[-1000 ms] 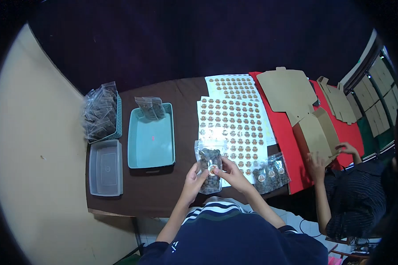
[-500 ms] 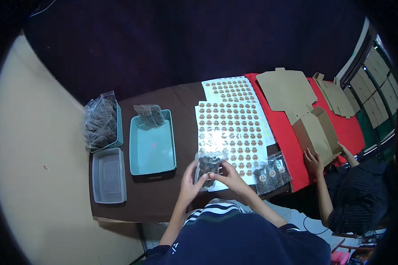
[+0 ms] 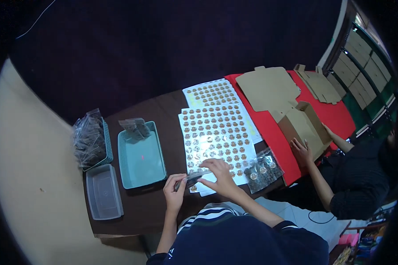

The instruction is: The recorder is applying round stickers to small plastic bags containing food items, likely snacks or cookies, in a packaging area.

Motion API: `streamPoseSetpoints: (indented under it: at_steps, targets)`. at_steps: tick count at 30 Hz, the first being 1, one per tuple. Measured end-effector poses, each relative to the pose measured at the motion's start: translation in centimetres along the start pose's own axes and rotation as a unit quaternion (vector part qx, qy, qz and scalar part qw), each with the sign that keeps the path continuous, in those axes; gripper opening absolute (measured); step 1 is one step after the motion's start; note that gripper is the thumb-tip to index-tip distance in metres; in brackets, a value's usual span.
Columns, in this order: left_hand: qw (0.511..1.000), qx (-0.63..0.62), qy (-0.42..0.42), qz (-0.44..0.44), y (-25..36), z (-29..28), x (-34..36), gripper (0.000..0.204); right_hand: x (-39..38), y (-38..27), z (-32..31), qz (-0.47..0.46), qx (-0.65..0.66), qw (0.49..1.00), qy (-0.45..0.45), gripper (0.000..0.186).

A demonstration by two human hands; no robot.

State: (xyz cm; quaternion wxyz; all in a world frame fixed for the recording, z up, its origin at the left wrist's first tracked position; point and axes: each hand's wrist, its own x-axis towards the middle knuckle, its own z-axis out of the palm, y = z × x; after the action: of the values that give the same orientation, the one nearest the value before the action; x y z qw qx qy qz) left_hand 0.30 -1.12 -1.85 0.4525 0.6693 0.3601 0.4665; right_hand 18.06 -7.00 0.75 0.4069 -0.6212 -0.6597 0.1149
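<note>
My left hand grips one end of a clear pouch of dark pieces, now tilted nearly flat and seen mostly edge-on. My right hand is at its other end, fingers arched over it and thumb against it. Below them lie sheets of round orange stickers. To my left, a teal tray has a filled bag at its back end. Right of the sheets lie filled pouches with round labels.
At far left are a teal basket of bagged goods and a translucent container. On the right, a co-worker's hands hold an open cardboard box on a red cloth, near flattened cardboard.
My hands have turned the pouch from face-up to nearly edge-on, and my right fingers now arch over it. The co-worker's hands remain on the box. The whole view has tilted slightly.
</note>
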Motion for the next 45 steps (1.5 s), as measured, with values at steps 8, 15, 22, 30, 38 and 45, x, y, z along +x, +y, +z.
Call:
streamPoseSetpoints:
  at_steps: [8,15,22,30,38,45]
  targets:
    - [0.999,-0.002,-0.043,-0.017,0.4,1.4,-0.7,0.008,0.2,-0.9,1.2,-0.046,0.042,0.995,-0.074,0.013]
    - [0.998,0.058,0.018,0.035,-0.2,0.9,0.3,0.008,1.8,-2.0,2.1,-0.058,0.047,0.997,-0.032,0.013]
    - [0.989,0.084,0.117,0.042,1.1,-0.3,1.5,0.01,2.8,-3.9,4.3,-0.075,-0.004,0.997,0.006,0.014]
    - [0.955,0.179,0.212,0.104,1.8,-2.2,2.3,0.003,3.5,-6.1,4.2,-0.094,-0.02,0.995,0.0,0.014]
    - [0.945,0.179,0.256,0.102,0.5,-5.5,3.4,0.012,2.5,-6.5,4.5,-0.109,0.037,0.993,0.008,0.015]
    - [0.981,0.126,0.15,0.007,0.2,-2.7,2.6,0.012,1.0,-3.6,4.1,0.04,0.206,0.978,-0.015,0.014]
